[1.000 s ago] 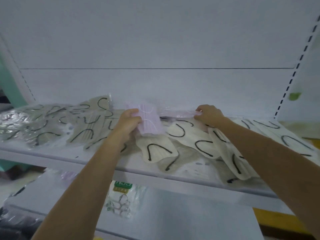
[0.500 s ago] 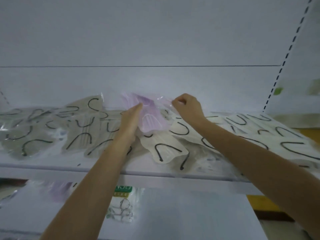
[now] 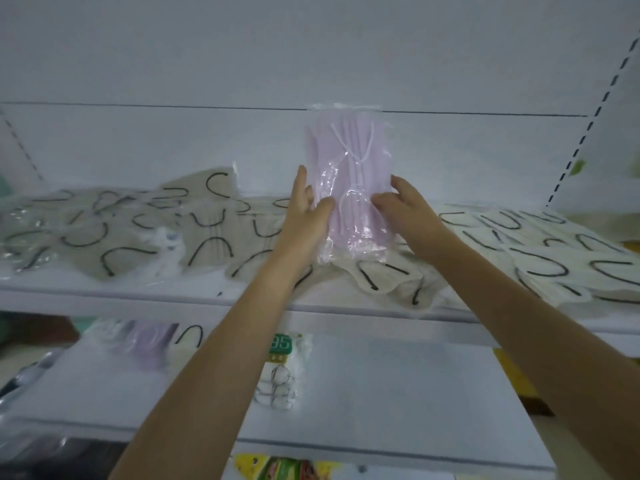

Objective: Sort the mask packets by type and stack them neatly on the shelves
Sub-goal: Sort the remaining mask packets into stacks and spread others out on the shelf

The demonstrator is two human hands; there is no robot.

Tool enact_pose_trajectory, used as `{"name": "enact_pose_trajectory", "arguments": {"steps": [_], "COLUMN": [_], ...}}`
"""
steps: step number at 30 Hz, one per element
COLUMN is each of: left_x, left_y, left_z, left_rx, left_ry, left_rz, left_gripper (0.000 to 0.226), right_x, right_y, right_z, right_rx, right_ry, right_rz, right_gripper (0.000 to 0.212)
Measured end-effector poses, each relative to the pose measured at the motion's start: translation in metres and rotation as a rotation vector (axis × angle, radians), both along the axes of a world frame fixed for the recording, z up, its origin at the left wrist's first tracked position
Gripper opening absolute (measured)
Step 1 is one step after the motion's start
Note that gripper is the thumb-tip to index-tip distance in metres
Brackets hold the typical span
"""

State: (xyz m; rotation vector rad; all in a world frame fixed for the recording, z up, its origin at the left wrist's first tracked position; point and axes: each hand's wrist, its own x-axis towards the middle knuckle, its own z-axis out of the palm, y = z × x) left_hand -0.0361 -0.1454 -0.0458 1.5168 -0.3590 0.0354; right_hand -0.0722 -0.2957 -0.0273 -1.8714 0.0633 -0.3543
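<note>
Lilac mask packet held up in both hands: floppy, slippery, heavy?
The lilac mask packet stands upright from a low grip by left hand and right hand, so probably fairly stiff. Its glossy clear wrap looks slippery. Likely light: a loose pinch holds it.

Shop: white slotted shelves (image 3: 138, 301) (stocked with mask packets (image 3: 207, 244)).

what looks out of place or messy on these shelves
The purple packet, held upright by the left hand and right hand, is the odd one among the beige packets on the upper shelf. Those lie scattered and overlapping, not stacked.
</note>
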Motion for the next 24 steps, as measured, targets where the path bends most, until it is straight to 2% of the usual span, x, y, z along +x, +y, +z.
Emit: {"name": "enact_pose_trajectory", "arguments": {"steps": [2, 6, 10, 17, 20, 24], "left_x": [-0.014, -0.049, -0.09, -0.163, -0.182, -0.186], "left_y": [0.005, 0.025, 0.064, 0.172, 0.215, 0.263], "left_z": [-0.001, -0.007, -0.027, -0.086, -0.12, -0.174], "left_rx": [-0.023, -0.019, 0.045, -0.027, -0.144, -0.179], "left_ry": [-0.028, -0.044, -0.087, 0.032, 0.125, 0.35], "left_rz": [0.004, -0.009, -0.013, 0.279, 0.336, 0.441], "left_gripper": [0.064, 0.061, 0.069, 0.084, 0.08, 0.064], "right_x": [-0.012, -0.04, -0.071, -0.12, -0.138, -0.139], "right_y": [0.015, 0.046, 0.074, 0.181, 0.235, 0.292], "right_z": [-0.003, -0.017, -0.035, -0.089, -0.126, -0.187], "right_rx": [0.01, -0.009, -0.047, -0.08, -0.101, -0.023], "right_ry": [-0.098, -0.157, -0.24, -0.291, -0.248, 0.006], "right_rz": [-0.011, 0.015, 0.142, 0.379, 0.465, 0.535], "right_gripper": [0.031, 0.055, 0.064, 0.064, 0.064, 0.071]}}
